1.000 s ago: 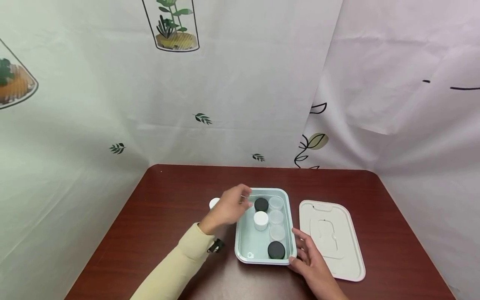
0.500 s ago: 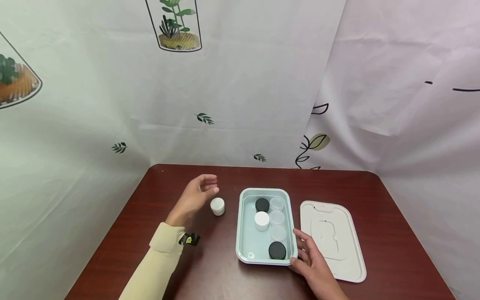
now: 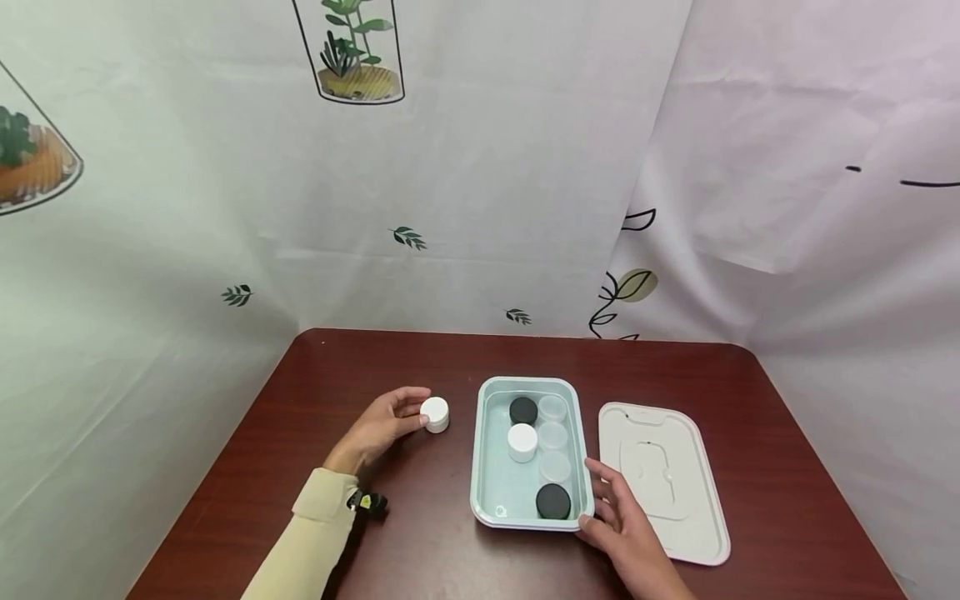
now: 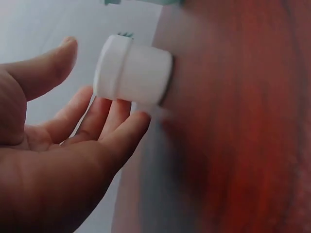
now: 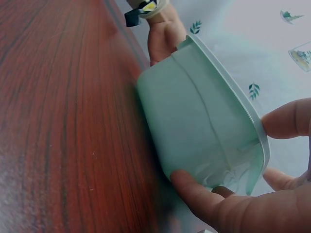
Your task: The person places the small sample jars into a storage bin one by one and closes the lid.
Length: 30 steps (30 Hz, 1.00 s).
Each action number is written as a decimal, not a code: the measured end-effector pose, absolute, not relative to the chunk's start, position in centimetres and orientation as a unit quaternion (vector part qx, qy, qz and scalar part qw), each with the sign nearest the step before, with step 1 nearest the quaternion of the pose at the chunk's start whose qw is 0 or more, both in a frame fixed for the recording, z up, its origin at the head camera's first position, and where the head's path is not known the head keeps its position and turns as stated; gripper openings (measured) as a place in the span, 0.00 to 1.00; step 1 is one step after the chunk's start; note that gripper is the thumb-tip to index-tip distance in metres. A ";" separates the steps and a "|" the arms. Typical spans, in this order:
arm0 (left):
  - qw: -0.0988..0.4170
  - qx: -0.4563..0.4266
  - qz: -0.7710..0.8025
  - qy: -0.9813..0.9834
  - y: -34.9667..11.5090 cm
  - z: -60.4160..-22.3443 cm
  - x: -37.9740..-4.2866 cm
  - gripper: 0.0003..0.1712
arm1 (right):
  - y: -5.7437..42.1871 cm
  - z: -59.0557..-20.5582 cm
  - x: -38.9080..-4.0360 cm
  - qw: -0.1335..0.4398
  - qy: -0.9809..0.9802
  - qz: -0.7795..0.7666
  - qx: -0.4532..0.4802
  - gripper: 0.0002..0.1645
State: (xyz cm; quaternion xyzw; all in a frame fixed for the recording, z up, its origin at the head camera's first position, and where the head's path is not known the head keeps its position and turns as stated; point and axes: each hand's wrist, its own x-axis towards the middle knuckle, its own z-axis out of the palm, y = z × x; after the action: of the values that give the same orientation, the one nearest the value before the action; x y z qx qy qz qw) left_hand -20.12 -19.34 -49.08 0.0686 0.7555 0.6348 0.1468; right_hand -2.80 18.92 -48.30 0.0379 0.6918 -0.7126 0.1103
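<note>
A small white screw-top jar (image 3: 435, 414) stands upright on the table, left of the pale green plastic tub (image 3: 489, 492). My left hand (image 3: 381, 427) reaches around it from the left, its thumb and fingers spread. In the left wrist view the thumb (image 4: 58, 68) is apart from the jar (image 4: 141, 73), while the fingers lie close to its side; whether they touch cannot be told. My right hand (image 3: 622, 525) holds the tub by its near right corner, with one digit at the rim (image 5: 262, 131) and others against the outer wall.
Inside the tub stand another white jar (image 3: 522, 442), two black-lidded jars (image 3: 523, 410) (image 3: 553, 501) and a column of clear-lidded ones (image 3: 553, 436). A white lid (image 3: 663, 483) lies flat on the dark red table (image 3: 450, 550), right of the tub.
My left hand has moved from over the tub leftward, then down beside the white jar on the table. The right hand keeps its hold on the tub.
</note>
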 end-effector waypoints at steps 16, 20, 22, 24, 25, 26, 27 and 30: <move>0.154 0.065 0.649 0.742 -19.4 -50.7 -20.2 0.31 | 18.8 -48.3 -2.7 0.109 0.690 -0.714 0.045 0.44; 0.165 0.053 0.669 0.723 -19.6 -50.5 -20.1 0.31 | 18.9 -48.4 -2.8 0.111 0.689 -0.715 0.046 0.44; 0.173 0.054 0.679 0.711 -19.6 -50.3 -20.0 0.32 | 18.9 -48.5 -2.8 0.111 0.689 -0.714 0.046 0.44; 0.178 0.055 0.687 0.702 -19.7 -50.0 -20.0 0.32 | 18.9 -48.5 -2.8 0.112 0.689 -0.714 0.045 0.44; 0.180 0.057 0.691 0.698 -19.7 -49.9 -20.0 0.32 | 18.9 -48.4 -2.8 0.112 0.689 -0.715 0.044 0.44; 0.183 0.062 0.694 0.694 -19.7 -49.7 -20.1 0.32 | 18.9 -48.4 -2.8 0.112 0.688 -0.715 0.043 0.44; 0.184 0.064 0.696 0.692 -19.7 -49.5 -20.0 0.32 | 18.9 -48.4 -2.8 0.112 0.688 -0.716 0.042 0.44; 0.186 0.070 0.700 0.686 -19.5 -48.7 -20.0 0.31 | 18.9 -48.4 -2.8 0.111 0.687 -0.717 0.040 0.44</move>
State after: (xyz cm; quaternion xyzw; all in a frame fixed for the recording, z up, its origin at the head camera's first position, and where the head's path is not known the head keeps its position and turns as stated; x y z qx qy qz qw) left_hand -19.99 -19.52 -48.69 0.0700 0.6857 0.7001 0.1862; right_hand -2.79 18.93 -48.37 0.0404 0.6874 -0.7166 0.1112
